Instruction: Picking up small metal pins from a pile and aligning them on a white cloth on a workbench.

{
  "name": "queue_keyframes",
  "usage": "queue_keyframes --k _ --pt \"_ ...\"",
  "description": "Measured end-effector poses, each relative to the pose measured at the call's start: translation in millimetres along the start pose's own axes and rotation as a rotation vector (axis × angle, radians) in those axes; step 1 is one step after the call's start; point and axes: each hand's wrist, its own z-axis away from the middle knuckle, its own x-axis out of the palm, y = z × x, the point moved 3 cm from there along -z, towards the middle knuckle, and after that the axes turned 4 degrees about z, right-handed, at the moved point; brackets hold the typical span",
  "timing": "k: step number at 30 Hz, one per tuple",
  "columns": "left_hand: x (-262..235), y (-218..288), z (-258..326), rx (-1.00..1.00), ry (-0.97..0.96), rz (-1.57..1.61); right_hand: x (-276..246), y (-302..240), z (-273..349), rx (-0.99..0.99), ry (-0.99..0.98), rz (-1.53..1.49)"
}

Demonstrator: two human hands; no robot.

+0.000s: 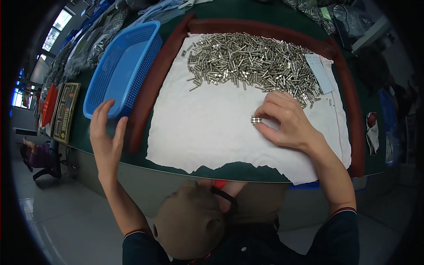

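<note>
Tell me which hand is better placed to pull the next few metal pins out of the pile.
Right. The right hand rests on the white cloth at the edge of the metal pins, already pinching a few. The left hand is open by the blue basket, well away from the pile.

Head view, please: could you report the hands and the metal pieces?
Left hand open, at blue basket edge. Right hand pinching small metal pieces on white cloth. Metal-piece pile just beyond; nothing blocking.
</note>
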Motion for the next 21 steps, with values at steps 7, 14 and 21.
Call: queue_keyframes --k 7,14,21 --pt "35 103 -20 0.223 -0.238 0.478 -5 0 3 0.002 0.056 -0.023" --pt "111 159 -36 0.411 -0.671 0.683 -13 8 4 0.019 0.034 0.069" --pt "128 146 -21 0.299 -0.460 0.727 -14 -5 5 -0.083 0.056 0.066"
